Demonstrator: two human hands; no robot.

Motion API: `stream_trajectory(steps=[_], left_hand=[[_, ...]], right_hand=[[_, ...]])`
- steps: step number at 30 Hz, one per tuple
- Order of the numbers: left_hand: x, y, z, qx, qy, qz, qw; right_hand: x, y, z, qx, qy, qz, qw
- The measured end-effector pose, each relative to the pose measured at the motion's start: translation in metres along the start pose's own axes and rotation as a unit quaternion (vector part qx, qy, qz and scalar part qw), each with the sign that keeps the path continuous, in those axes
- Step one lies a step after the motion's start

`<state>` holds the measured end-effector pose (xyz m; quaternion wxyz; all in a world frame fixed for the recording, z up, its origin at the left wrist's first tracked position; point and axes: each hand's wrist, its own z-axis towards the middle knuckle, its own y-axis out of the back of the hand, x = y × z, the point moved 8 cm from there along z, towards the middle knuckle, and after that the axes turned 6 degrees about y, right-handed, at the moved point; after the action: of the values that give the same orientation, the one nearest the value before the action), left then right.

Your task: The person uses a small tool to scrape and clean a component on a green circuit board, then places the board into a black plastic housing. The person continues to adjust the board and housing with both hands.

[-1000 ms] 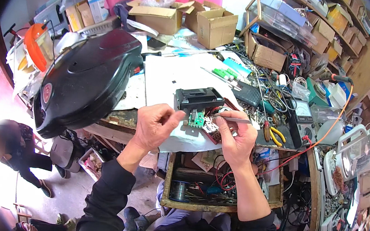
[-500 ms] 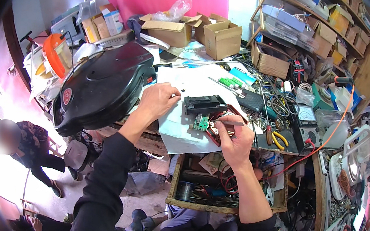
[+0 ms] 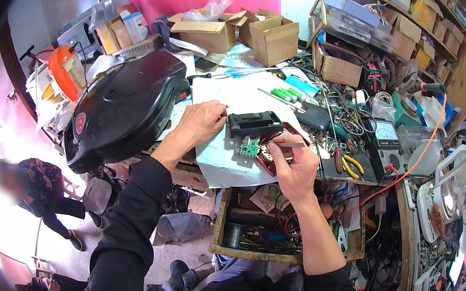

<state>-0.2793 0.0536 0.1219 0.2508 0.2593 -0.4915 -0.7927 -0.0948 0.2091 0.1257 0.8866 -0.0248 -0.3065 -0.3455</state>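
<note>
My right hand (image 3: 297, 173) pinches a slim grey metal tool, which looks like tweezers (image 3: 290, 144). It is over a small green circuit board (image 3: 249, 147) and a reddish open casing (image 3: 265, 166) with thin wires. Just beyond the board lies a black plastic housing (image 3: 255, 123). To the left of these, my left hand (image 3: 202, 120) rests over a white sheet (image 3: 224, 170) with its fingers curled and pressed together. Whatever its fingertips hold, if anything, is too small to name. The tweezers' tip is partly hidden by my right hand's fingers.
A large black hard case (image 3: 125, 104) stands on the left. Green battery cells (image 3: 284, 95), yellow-handled pliers (image 3: 352, 166) and a multimeter (image 3: 386, 140) lie to the right among cables. Cardboard boxes (image 3: 276, 41) sit behind. An open drawer (image 3: 283, 259) juts out below. Someone else (image 3: 41, 187) is at the lower left.
My left hand has turned slightly, its fingers more curled, near where a small dark piece lay on the sheet. My right hand stays over the board with the tweezers. The view has shifted slightly.
</note>
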Motion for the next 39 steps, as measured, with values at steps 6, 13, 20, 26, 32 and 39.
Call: stream_trajectory(steps=[6,13,20,26,32,39], left_hand=[[-0.02,0.044,-0.015,-0.071,0.005,-0.031,0.997],[-0.077,0.053,-0.036,-0.021,-0.027,-0.207,0.978],[-0.071,0.032,-0.034,0.057,0.041,-0.346,0.935],[-0.08,0.033,-0.033,0.026,0.003,-0.262,0.965],[-0.097,0.038,-0.044,-0.031,-0.099,-0.12,0.987],[-0.103,0.037,-0.049,-0.07,-0.154,-0.087,0.982]], right_hand=[[-0.001,0.001,0.001,-0.009,-0.034,0.034,0.999],[-0.001,0.001,0.002,-0.014,-0.04,0.074,0.996],[-0.007,0.002,0.001,-0.021,-0.066,0.193,0.979],[-0.018,0.002,-0.004,-0.04,-0.119,0.226,0.966],[-0.024,0.002,-0.004,-0.05,-0.143,0.23,0.961],[-0.02,0.003,-0.001,-0.039,-0.14,0.211,0.967]])
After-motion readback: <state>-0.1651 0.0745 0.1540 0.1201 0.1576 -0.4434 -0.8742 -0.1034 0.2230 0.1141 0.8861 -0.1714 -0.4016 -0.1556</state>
